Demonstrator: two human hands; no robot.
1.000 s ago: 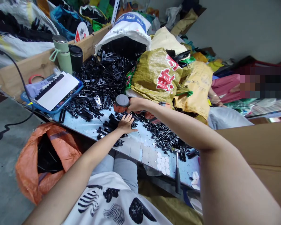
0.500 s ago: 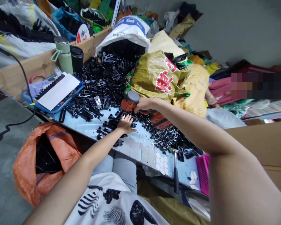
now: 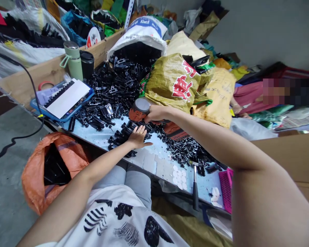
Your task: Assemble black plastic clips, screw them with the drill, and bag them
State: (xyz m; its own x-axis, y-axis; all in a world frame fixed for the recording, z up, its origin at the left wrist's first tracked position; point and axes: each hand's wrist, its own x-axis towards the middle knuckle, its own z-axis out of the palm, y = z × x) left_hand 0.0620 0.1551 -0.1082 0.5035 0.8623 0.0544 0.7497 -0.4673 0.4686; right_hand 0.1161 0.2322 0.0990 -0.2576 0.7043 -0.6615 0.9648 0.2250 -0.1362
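Note:
My right hand (image 3: 156, 114) grips an orange and black cordless drill (image 3: 139, 110) by its handle. The grey rear end of the drill faces me, and its tip is hidden. Just below it, my left hand (image 3: 139, 137) lies flat with fingers stretched out over a row of black plastic parts (image 3: 118, 136). A ring shows on one finger. Right of that hand spreads a pile of loose screws (image 3: 182, 148). Beyond the row is a big heap of black clip-like parts (image 3: 110, 85), some with metal strips.
A hammer (image 3: 195, 185) and white round discs (image 3: 179, 177) lie near the front edge, beside a pink basket (image 3: 225, 188). Left are a blue tray (image 3: 64, 118) and a green bottle (image 3: 73, 61). Yellow sacks (image 3: 167, 80) stand behind. An orange bag (image 3: 33, 178) is on the floor. Another person (image 3: 249, 97) is at right.
The drill and my right hand have shifted slightly left, nearer to me. My left hand stays on the black parts. The whole view has moved a little.

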